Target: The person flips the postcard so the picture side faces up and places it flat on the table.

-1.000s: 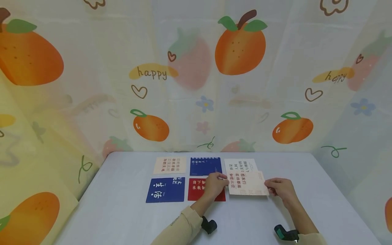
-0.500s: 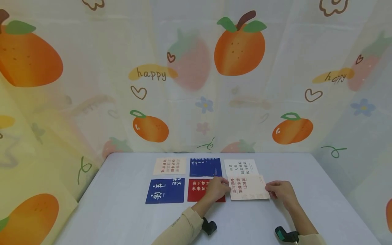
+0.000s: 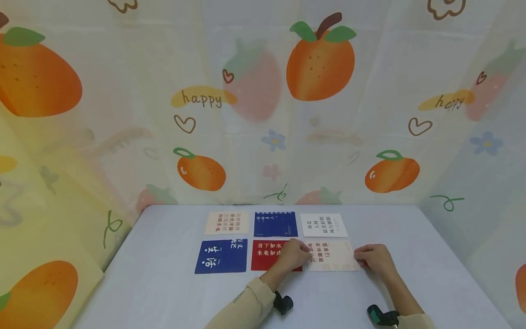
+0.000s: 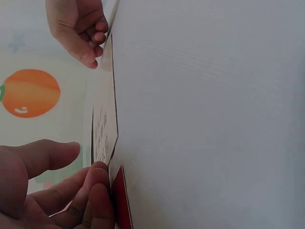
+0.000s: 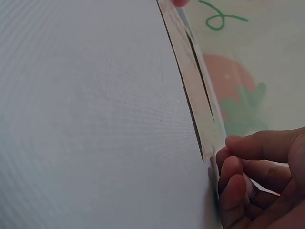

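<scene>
A cream card (image 3: 333, 257) with red writing lies flat at the front right of a two-row layout. My left hand (image 3: 292, 254) reaches over the red card (image 3: 265, 256), its fingertips touching the cream card's left edge. In the left wrist view, that hand's thumb (image 4: 64, 155) stands apart from its fingers. At the cream card's right edge is my right hand (image 3: 376, 259), fingers loosely bent. Its fingertips (image 5: 232, 167) lie close beside the card's corner in the right wrist view. Behind the cream card sits a white card (image 3: 323, 225).
A blue card (image 3: 275, 225) and another cream card (image 3: 227, 223) lie in the back row. At front left is a second blue card (image 3: 221, 257). The white table (image 3: 164, 292) meets a fruit-printed curtain (image 3: 255, 173) at its back edge.
Both hands have lowered the cream card toward me and laid it flat, uncovering the white card behind it. The left thumb now stands off the card.
</scene>
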`<action>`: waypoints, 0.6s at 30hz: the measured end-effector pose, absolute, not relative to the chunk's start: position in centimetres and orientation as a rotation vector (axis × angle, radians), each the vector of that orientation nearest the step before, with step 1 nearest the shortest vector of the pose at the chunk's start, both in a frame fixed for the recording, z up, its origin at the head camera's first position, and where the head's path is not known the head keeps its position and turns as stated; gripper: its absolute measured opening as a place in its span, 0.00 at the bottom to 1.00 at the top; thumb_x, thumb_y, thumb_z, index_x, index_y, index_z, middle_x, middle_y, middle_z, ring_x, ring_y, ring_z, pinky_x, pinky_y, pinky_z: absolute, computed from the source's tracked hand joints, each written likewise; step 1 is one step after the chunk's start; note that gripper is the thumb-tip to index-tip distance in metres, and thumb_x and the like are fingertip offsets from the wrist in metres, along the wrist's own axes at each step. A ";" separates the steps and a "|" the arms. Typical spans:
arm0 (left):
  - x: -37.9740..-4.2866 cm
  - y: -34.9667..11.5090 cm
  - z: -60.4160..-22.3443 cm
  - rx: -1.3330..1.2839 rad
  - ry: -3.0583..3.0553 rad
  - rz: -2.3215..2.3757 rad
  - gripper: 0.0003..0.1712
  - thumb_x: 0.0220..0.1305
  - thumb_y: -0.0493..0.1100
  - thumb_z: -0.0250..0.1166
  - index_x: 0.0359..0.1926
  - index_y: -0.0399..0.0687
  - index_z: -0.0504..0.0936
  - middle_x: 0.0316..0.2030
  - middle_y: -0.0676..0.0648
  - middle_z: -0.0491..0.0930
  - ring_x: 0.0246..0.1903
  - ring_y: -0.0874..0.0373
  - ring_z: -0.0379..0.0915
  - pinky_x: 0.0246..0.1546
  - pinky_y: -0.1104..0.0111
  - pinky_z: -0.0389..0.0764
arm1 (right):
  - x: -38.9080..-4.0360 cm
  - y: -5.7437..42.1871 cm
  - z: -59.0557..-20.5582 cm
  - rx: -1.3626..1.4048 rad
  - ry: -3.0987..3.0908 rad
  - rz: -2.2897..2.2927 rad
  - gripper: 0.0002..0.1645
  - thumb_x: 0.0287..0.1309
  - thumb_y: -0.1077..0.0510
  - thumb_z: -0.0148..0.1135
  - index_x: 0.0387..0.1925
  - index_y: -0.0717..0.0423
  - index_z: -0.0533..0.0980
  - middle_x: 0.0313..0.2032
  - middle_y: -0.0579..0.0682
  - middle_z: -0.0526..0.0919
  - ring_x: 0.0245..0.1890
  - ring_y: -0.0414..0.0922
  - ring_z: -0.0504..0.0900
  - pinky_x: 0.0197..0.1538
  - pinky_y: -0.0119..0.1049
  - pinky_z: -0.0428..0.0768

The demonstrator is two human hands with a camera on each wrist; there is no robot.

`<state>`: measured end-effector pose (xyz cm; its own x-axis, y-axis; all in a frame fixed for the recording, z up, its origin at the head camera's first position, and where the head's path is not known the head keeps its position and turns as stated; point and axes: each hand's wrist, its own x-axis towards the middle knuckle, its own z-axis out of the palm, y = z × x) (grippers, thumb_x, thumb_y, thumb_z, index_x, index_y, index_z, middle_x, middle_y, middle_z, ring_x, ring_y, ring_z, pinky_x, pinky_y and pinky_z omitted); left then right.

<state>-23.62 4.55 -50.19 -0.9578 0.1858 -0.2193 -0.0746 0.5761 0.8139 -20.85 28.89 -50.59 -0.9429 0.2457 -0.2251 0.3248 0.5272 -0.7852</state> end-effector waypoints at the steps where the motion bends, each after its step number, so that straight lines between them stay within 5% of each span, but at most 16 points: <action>1: -23.6 4.6 -50.2 0.093 2.533 1.318 0.07 0.55 0.40 0.71 0.35 0.41 0.86 0.28 0.49 0.79 0.29 0.58 0.70 0.27 0.70 0.75 | -20.9 28.8 -50.6 0.501 2.669 -1.398 0.13 0.58 0.62 0.60 0.39 0.71 0.80 0.25 0.52 0.81 0.25 0.43 0.75 0.28 0.33 0.73; 18: -23.2 4.1 -49.8 0.077 2.495 1.359 0.08 0.57 0.41 0.69 0.36 0.41 0.86 0.29 0.50 0.80 0.28 0.59 0.71 0.28 0.70 0.77 | -20.7 28.5 -50.6 0.503 2.670 -1.378 0.15 0.59 0.61 0.60 0.41 0.72 0.80 0.23 0.51 0.80 0.24 0.42 0.74 0.26 0.31 0.72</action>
<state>-23.15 4.10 -49.84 -0.9540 0.1877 -0.2339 -0.0946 0.5517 0.8287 -20.73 28.53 -50.59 -0.9411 0.2459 -0.2321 0.3317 0.5373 -0.7755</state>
